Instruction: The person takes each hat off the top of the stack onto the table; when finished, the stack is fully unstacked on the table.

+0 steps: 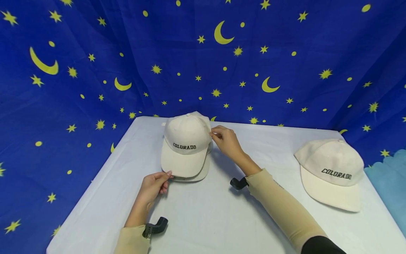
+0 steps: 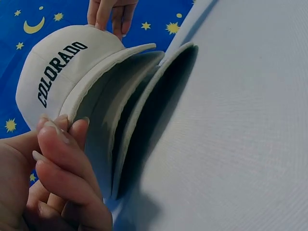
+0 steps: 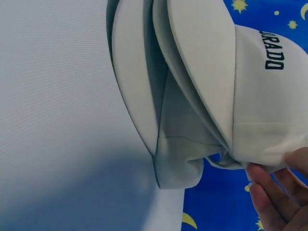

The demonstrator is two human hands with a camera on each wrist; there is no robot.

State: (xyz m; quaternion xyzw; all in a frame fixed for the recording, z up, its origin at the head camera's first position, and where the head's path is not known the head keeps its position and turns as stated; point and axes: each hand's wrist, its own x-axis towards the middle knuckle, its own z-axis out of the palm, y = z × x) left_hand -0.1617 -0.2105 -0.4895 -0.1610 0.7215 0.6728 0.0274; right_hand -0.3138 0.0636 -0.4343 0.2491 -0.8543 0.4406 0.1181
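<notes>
A cream baseball cap [image 1: 188, 132] lettered COLORADO sits on top of a stack at the back of the table. At its front, my left hand [image 1: 155, 185] pinches the brim edge between thumb and fingers. On the cap's right side, my right hand [image 1: 227, 141] pinches the lower edge of the crown, as the right wrist view also shows. A lower cap's brim [image 3: 132, 72] of the same colour lies beneath, with a gap between it and the upper brim [image 2: 113, 65]. How many caps are nested is hard to tell, since the top one hides them.
Another cream COLORADO cap [image 1: 333, 173] lies by the right edge of the white-covered table [image 1: 203, 218]. A blue curtain [image 1: 177, 42] with yellow stars and moons hangs behind and to the left. Something light blue and fluffy [image 1: 388, 187] is beyond the right edge.
</notes>
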